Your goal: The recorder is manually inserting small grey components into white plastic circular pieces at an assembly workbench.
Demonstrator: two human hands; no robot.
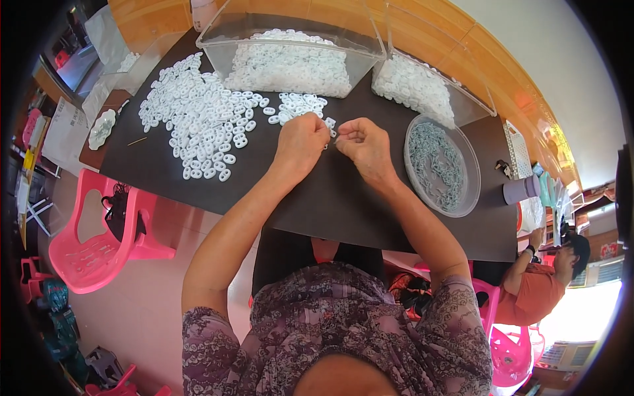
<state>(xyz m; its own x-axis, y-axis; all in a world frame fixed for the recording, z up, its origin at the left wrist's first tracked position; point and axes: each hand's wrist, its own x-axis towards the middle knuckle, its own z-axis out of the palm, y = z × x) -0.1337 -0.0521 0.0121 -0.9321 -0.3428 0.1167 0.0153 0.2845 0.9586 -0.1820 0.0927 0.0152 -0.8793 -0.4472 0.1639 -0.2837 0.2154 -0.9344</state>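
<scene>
Above the dark table (330, 204) my two hands are close together but apart. My left hand (302, 145) is closed, fingers curled, with a small white plastic piece showing at its fingertips. My right hand (365, 148) is closed in a pinch; whatever is between thumb and finger is too small to tell. Just beyond my left hand lies a small heap of white two-holed plastic pieces (300, 104). A much larger pile of the same pieces (198, 115) spreads to the left. To the right of my right hand is a round clear tub (471, 181) of small grey-green metal parts (436, 158).
Two clear bins, one large (221, 46) and one smaller (474, 104), hold more white pieces along the far side. A purple cup (522, 189) stands at the right edge. A pink chair (92, 254) is at left; another person (541, 284) sits at right.
</scene>
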